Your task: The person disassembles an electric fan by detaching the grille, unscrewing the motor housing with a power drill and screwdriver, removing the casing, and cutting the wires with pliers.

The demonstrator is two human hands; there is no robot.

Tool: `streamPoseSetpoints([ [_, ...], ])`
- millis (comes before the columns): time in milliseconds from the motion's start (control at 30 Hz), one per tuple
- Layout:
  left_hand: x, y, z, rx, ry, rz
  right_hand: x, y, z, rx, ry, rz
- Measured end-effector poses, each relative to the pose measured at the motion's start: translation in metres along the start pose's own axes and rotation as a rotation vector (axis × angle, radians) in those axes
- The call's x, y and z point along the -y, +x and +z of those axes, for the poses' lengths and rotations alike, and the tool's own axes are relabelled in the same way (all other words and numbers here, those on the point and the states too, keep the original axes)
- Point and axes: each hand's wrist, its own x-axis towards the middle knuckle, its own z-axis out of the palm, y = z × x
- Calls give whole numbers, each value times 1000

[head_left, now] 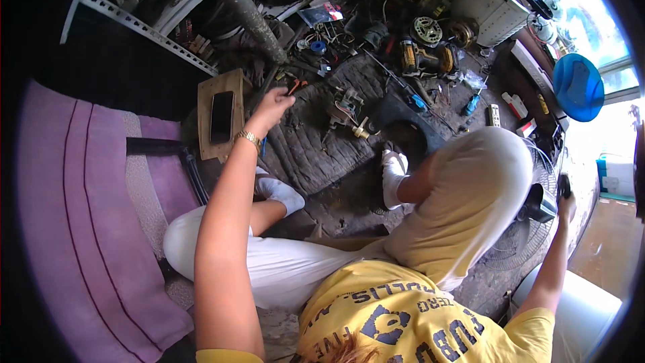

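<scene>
My left hand (271,109), wearing a gold watch on the wrist, reaches over the left edge of a ribbed dark mat. Its fingers are pinched at a small orange-handled tool (298,85), whose exact kind I cannot make out. On the mat to its right lies a dismantled electric motor (346,109) with loose wires and a cream plastic shaft piece (363,128). Far to the right, my right hand (568,206) is closed on a small black object (564,185), beside a fan guard (514,245) with a black motor housing (539,204).
A phone (222,117) rests on a wooden board (204,121) at left. Beyond the mat are a yellow-black power drill (418,59), motor parts (426,31) and screwdrivers (472,104). A blue fan blade (578,87) stands at right; a purple padded seat (74,228) fills the left.
</scene>
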Motion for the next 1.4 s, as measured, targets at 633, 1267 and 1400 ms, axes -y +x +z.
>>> streamPoseSetpoints([
  [633,125,208,166,536,-253,-141,511,-9,191,871,632,-708],
  [1267,134,195,177,442,-424,-198,569,-42,259,1084,347,-941],
  [1400,109,166,168,384,-311,56,550,-51,221,1134,564,-838],
])
